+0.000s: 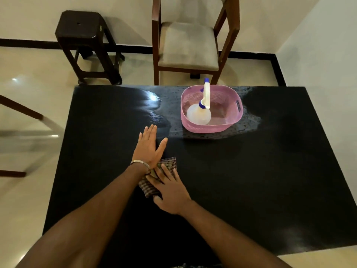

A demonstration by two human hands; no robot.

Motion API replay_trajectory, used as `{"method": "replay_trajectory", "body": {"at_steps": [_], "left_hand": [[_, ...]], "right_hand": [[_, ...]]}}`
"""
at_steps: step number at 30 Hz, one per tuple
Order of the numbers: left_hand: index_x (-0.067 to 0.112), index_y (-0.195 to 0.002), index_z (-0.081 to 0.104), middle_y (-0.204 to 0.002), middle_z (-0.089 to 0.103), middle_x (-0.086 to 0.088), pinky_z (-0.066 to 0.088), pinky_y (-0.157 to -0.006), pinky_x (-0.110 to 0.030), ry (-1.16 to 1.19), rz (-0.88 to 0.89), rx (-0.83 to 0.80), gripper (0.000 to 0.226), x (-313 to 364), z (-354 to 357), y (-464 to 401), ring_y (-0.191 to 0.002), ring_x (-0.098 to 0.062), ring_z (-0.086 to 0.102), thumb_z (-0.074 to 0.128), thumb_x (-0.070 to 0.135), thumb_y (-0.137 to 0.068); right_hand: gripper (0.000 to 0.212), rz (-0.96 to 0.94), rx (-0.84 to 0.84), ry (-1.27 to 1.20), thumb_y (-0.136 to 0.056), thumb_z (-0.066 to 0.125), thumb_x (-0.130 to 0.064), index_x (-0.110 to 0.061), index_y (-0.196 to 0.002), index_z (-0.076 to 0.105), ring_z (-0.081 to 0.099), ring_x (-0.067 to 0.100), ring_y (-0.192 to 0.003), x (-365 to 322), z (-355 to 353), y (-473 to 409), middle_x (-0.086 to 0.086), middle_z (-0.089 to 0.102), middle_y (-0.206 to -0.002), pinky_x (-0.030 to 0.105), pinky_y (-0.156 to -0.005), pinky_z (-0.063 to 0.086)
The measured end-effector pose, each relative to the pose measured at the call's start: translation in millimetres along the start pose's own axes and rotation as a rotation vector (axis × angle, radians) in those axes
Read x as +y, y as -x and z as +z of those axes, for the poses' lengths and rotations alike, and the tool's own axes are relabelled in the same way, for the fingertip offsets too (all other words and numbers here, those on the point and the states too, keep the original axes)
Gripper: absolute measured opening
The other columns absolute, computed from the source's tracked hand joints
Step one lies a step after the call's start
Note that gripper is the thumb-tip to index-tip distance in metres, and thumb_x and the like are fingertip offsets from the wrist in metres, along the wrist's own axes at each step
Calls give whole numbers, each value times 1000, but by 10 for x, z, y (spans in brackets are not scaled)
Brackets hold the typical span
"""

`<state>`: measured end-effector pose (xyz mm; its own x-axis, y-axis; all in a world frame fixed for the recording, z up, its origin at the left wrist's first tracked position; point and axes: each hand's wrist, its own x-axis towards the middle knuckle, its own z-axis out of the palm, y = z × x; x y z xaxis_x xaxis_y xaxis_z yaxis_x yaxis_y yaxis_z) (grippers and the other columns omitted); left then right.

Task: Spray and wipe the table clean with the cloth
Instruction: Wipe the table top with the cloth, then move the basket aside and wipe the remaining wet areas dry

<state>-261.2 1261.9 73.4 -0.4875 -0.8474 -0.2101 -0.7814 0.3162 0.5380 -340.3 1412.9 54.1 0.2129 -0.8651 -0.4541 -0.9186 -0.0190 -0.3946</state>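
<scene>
Small checked brown cloth (148, 187): flat on the glossy black desk (251, 180), mostly hidden beneath your right hand (170, 192), fingers spread. Your left hand (148, 149): open, palm tilted. Translucent spray bottle (199, 113): lying in pink plastic basket (229, 123).

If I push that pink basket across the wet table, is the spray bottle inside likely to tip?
Probably yes. The spray bottle already leans in the pink basket with its tall nozzle above the rim, so it looks top-heavy. It appears nearly empty, so likely light and easily shifted. The table looks wet around the basket, so the basket may slide readily.
</scene>
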Motion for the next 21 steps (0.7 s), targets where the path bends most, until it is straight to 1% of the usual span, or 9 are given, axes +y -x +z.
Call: {"method": "replay_trajectory", "body": {"at_steps": [4, 8, 12, 14, 16, 17, 18, 19, 21], "left_hand": [[14, -154, 14, -161, 14, -4, -1, -122, -36, 47, 2, 22, 70, 120, 45, -87, -150, -17, 2, 26, 54, -98], [13, -153, 17, -161, 17, -4, 0, -122, -36, 93, 11, 33, 70, 257, 131, -121, -150, -17, 4, 31, 52, -98], [12, -153, 17, -161, 16, -4, -2, -121, -34, 120, 14, 36, 69, 344, 180, -155, -150, -16, 3, 34, 50, -99], [11, -153, 18, -161, 17, -4, -2, -122, -35, 111, 26, 39, 68, 371, 193, -183, -150, -17, 4, 35, 48, -99], [12, -153, 18, -161, 17, -4, -2, -121, -34, 93, 30, 34, 68, 398, 193, -202, -150, -17, 4, 35, 48, -99], [12, -153, 17, -161, 17, -5, -2, -121, -35, 90, 29, 29, 68, 407, 197, -210, -150, -17, 4, 35, 49, -99], [12, -153, 17, -161, 17, -5, -1, -122, -35, 92, 26, 23, 68, 417, 200, -214, -150, -17, 4, 34, 49, -99], [12, -153, 17, -161, 17, -5, -1, -122, -35, 99, 22, 18, 68, 434, 204, -217, -150, -17, 4, 34, 50, -99], [13, -153, 17, -161, 17, -5, 0, -122, -36, 129, 5, 5, 69, 499, 207, -226, -150, -17, 4, 34, 51, -99]], "right_hand": [[73, -68, -73, 7, -96, 43, -47, -41, -157, 3, -18, 15, -151, 236, -127, 177, -7, -12, -166, 46, -117, -16], [67, -31, -116, 68, -99, 36, -48, -41, -156, 1, -17, 15, -151, 418, -204, 394, -6, -11, -166, 51, -118, -15], [66, 161, -38, 42, -99, 33, -51, -43, -156, 1, -11, 15, -153, 667, -214, 658, -8, -9, -167, 59, -118, -11], [66, 299, 35, 52, -98, 31, -53, -44, -156, 0, -9, 15, -153, 894, -213, 811, -8, -7, -167, 60, -118, -7], [64, 421, 46, 47, -100, 27, -56, -44, -156, -2, -11, 14, -153, 1136, -237, 953, -9, -10, -166, 59, -118, -5], [62, 437, 42, 35, -101, 25, -56, -44, -156, -1, -12, 13, -152, 1230, -257, 1004, -10, -10, -165, 58, -119, -5], [60, 419, 48, 23, -102, 24, -55, -43, -156, 3, -10, 13, -153, 1294, -298, 1040, -10, -8, -165, 56, -120, -4], [57, 379, 74, -7, -103, 26, -53, -42, -156, 10, -3, 13, -153, 1337, -343, 1050, -10, 0, -166, 52, -121, 0], [48, 310, 260, -180, -104, 38, -44, -36, -151, 35, 25, 14, -148, 1389, -470, 1016, -5, 31, -160, 39, -121, 16]]}}
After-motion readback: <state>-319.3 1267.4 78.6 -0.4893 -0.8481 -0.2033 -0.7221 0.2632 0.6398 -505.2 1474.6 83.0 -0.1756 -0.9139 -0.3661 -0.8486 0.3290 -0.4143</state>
